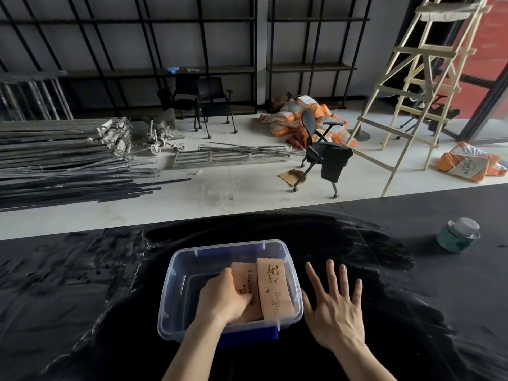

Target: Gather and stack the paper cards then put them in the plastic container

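A clear plastic container (176, 276) with blue handles stands on the black table, near its front edge. Inside it lie tan paper cards (272, 287) with dark print, one tilted over another. My left hand (224, 296) reaches into the container and its fingers are closed on the left card's lower edge. My right hand (334, 306) rests flat with fingers spread just right of the container, its thumb touching the container's wall. It holds nothing.
A clear jar with a green label (457, 235) stands at the table's right. The black table (82, 284) is dusty and smeared. Beyond its far edge lie metal bars, an office chair, orange sacks and a wooden ladder on the floor.
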`<state>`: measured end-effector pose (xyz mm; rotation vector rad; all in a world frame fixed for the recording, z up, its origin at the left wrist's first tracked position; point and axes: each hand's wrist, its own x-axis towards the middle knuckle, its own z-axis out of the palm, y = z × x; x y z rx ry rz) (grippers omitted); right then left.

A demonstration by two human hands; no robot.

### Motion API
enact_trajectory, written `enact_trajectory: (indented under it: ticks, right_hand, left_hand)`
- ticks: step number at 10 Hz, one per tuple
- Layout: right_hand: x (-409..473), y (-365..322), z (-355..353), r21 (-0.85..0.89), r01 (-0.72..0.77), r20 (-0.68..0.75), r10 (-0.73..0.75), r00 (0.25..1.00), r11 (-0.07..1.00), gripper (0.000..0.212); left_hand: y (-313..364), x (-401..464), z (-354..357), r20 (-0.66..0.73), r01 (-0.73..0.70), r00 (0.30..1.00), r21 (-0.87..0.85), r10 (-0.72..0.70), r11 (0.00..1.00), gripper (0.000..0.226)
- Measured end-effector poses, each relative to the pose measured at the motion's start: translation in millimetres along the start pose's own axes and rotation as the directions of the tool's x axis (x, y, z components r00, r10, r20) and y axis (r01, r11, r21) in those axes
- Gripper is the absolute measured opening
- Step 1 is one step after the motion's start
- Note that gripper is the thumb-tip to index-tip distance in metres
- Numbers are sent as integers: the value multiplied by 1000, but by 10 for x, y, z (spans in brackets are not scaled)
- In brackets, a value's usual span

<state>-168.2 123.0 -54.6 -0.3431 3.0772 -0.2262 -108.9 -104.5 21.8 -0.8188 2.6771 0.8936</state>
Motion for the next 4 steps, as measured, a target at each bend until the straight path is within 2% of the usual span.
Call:
enact_trajectory:
  ticks: [2,3,4]
  right_hand:
    - [-4,-3,-32,4,5,-4,-5,1000,1000,92]
    - [3,-7,-21,2,10,-3,-10,1000,1000,91]
    - [-3,-1,35,14,4,-22,-3,1000,1000,89]
  left_hand:
    - [-31,28,-7,35,-14,999,-38,16,999,54]
    - [8,-51,-70,-41,-76,996,47,78,996,68]
    - [51,-235,-99,-200,-148,958,271,206,951,79]
